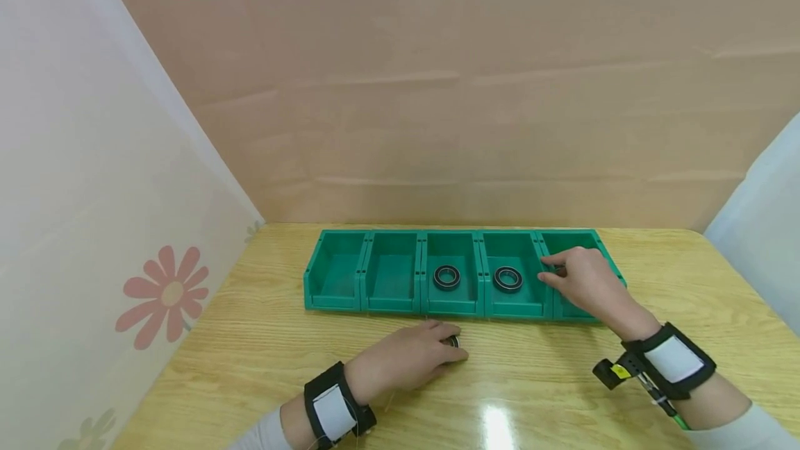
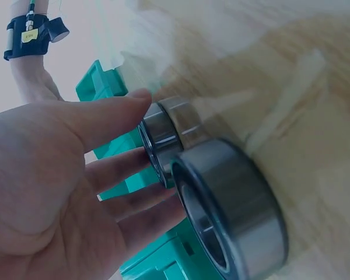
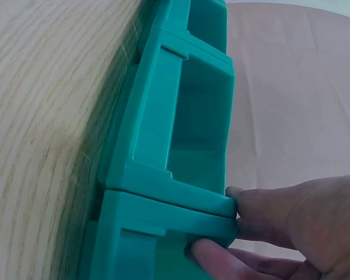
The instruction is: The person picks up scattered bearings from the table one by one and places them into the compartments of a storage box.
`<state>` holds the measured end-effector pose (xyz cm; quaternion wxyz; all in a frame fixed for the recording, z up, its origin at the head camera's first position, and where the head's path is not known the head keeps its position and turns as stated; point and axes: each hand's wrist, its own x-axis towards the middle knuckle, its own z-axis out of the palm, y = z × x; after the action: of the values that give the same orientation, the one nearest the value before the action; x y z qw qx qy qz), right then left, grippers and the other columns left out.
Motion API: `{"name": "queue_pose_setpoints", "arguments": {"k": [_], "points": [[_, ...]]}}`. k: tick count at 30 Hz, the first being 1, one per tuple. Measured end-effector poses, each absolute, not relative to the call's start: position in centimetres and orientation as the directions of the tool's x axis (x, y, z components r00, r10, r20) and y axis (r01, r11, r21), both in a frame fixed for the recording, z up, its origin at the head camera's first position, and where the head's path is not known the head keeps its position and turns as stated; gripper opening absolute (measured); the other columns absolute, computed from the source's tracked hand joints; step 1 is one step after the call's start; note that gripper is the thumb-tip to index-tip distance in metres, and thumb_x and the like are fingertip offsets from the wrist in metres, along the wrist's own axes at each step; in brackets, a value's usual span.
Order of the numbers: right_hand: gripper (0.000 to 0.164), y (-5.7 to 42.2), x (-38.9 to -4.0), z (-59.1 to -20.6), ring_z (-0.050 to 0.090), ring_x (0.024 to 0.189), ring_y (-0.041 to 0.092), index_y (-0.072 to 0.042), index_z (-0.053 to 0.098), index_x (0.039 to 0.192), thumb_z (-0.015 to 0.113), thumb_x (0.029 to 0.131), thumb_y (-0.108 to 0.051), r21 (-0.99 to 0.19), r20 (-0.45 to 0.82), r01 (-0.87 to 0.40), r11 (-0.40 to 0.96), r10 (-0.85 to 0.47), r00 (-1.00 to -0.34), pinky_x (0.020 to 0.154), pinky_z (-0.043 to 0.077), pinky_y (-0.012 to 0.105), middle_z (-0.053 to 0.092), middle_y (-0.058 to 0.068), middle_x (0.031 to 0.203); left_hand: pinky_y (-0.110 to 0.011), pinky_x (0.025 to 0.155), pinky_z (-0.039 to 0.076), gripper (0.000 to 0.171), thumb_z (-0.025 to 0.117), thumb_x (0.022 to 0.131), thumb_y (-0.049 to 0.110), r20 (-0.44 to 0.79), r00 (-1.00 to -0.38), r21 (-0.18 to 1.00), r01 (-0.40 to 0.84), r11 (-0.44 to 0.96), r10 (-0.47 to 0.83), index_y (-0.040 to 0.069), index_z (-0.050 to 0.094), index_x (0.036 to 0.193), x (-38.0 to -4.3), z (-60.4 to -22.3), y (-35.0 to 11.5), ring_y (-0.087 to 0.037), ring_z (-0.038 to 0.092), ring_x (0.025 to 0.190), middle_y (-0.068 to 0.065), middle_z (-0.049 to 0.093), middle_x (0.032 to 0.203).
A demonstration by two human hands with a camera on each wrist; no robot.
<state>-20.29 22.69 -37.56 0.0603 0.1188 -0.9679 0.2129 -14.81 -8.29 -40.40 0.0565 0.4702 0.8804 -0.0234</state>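
Note:
A row of joined green bins [image 1: 392,307] stands on the table. One ball bearing [image 1: 446,278] lies in the middle compartment and another bearing [image 1: 508,279] in the one to its right. In front of the bins, my left hand [image 1: 406,358] holds a bearing [image 2: 160,137] between thumb and fingers. A second bearing [image 2: 233,204] stands on edge beside it, close to the fingertips. My right hand [image 1: 584,280] is over the rightmost compartment, thumb and forefinger apart at the divider. No bearing shows between them in the right wrist view [image 3: 291,227].
The wooden table [image 1: 237,367] extends in front of and beside the bins. Brown paper [image 1: 469,123] rises behind it. A pale sheet with a printed flower [image 1: 169,294] is on the left, another pale sheet [image 1: 769,228] on the right. Both wrists wear strapped bands.

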Motion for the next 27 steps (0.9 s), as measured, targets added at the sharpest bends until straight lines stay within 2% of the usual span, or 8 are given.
{"name": "queue_pose_setpoints", "arguments": {"k": [9, 19, 27], "points": [[0.038, 22.76, -20.36, -37.7, 0.046, 0.048, 0.012, 0.006, 0.068, 0.121, 0.072, 0.09, -0.016, -0.398, 0.164, -0.255, 0.881, -0.205, -0.965, 0.042, 0.025, 0.023, 0.046, -0.001, 0.044, -0.029, 0.106, 0.049, 0.034, 0.065, 0.096, 0.02, -0.112, -0.57, 0.057, 0.814, 0.578, 0.814, 0.031, 0.065, 0.128, -14.99, -40.74, -8.18, -0.018, 0.054, 0.132, 0.0, 0.056, 0.144], [0.038, 22.68, -20.41, -37.73, 0.049, 0.051, 0.01, 0.006, 0.068, 0.121, 0.072, 0.09, -0.016, -0.391, 0.17, -0.264, 0.882, -0.212, -0.962, 0.042, 0.025, 0.024, 0.047, -0.001, 0.045, -0.025, 0.101, 0.051, 0.032, 0.062, 0.096, 0.011, -0.1, -0.585, 0.066, 0.803, 0.592, 0.805, 0.03, 0.069, 0.121, -15.25, -40.83, -8.03, -0.014, 0.058, 0.122, 0.003, 0.062, 0.134], [0.038, 22.63, -20.39, -37.87, 0.043, 0.048, 0.013, 0.006, 0.068, 0.121, 0.072, 0.089, -0.015, -0.382, 0.181, -0.27, 0.884, -0.215, -0.96, 0.043, 0.025, 0.023, 0.046, -0.001, 0.045, -0.021, 0.097, 0.052, 0.034, 0.061, 0.096, 0.007, -0.091, -0.578, 0.041, 0.811, 0.583, 0.811, 0.031, 0.069, 0.12, -15.43, -40.94, -8.08, -0.013, 0.059, 0.117, 0.003, 0.063, 0.132]]}}
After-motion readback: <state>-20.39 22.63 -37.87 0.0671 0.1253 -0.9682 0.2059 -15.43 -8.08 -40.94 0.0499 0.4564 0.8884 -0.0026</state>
